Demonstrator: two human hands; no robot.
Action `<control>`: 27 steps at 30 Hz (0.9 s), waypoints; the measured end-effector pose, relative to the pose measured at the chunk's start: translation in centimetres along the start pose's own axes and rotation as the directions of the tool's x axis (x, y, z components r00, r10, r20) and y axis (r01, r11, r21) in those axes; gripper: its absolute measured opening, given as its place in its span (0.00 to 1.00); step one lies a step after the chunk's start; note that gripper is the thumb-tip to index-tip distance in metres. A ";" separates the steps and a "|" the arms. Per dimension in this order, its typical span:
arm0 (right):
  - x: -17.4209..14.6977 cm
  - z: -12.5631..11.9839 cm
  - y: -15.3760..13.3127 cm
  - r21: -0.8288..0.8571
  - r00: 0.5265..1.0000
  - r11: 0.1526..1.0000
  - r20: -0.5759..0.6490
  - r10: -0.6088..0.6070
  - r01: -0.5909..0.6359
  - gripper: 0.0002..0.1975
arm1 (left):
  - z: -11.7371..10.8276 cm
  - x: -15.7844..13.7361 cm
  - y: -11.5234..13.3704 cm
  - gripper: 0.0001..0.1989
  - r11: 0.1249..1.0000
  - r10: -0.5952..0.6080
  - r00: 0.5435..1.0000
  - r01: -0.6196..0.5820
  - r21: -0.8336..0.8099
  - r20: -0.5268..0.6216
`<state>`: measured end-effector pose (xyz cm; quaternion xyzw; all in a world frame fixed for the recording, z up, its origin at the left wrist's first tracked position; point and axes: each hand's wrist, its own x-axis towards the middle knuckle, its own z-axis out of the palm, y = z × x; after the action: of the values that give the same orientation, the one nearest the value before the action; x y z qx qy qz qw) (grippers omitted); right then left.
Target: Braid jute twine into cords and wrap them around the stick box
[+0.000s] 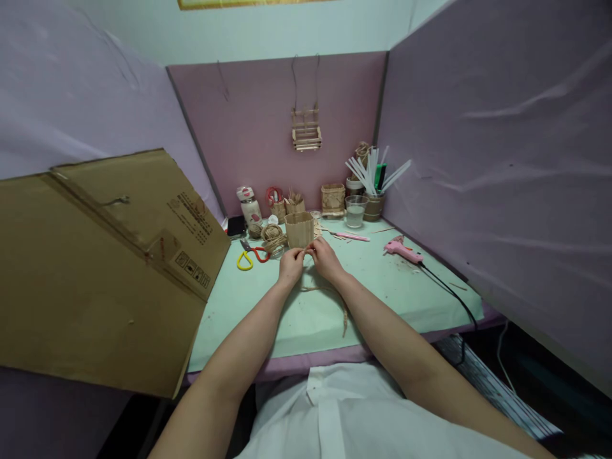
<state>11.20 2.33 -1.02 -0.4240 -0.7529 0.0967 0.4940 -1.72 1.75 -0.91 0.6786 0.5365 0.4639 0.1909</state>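
Note:
Both of my hands meet near the middle of the table, fingertips close together. My left hand [291, 266] and my right hand [324, 257] each pinch a piece of jute twine [315, 289], whose loose part trails over the cloth towards me and ends in a braided-looking tail. Right behind my fingers stands a small container made of wooden sticks [299, 230], upright. To the left of it lies a ball of twine [273, 237]. Scissors [252, 254] with one yellow and one red handle rest left of my left hand.
At right lies a pink glue gun [404, 250], its black cord running off the table's front edge. Along the back stand a plastic cup of liquid [354, 211], a holder with white glue sticks [373, 205] and a bottle [249, 206]. A large cardboard sheet [109, 274] leans at left.

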 end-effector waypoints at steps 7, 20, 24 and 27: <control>0.3 0.3 0.1 0.223 0.968 0.946 -0.038 0.248 -0.234 0.04 | 0.1 0.1 -0.1 0.10 1.000 0.026 1.000 -0.026 -0.009 0.015; 0.5 0.1 0.4 0.547 0.860 0.695 0.093 0.502 -0.465 0.07 | 0.0 -0.4 0.7 0.10 0.997 0.060 0.996 -0.056 -0.058 0.068; 0.4 -0.2 0.4 0.571 0.851 0.664 0.131 0.508 -0.484 0.08 | 0.1 -0.4 0.7 0.10 0.998 0.035 0.997 -0.031 -0.055 0.069; 0.4 -0.2 0.3 0.579 0.852 0.657 0.137 0.505 -0.483 0.08 | 0.1 -0.3 0.7 0.10 0.998 0.035 0.997 -0.031 -0.056 0.068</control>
<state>11.42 2.74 -0.85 -0.4375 -0.5312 0.4498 0.5693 -1.25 1.22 -0.59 0.6975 0.5053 0.4578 0.2203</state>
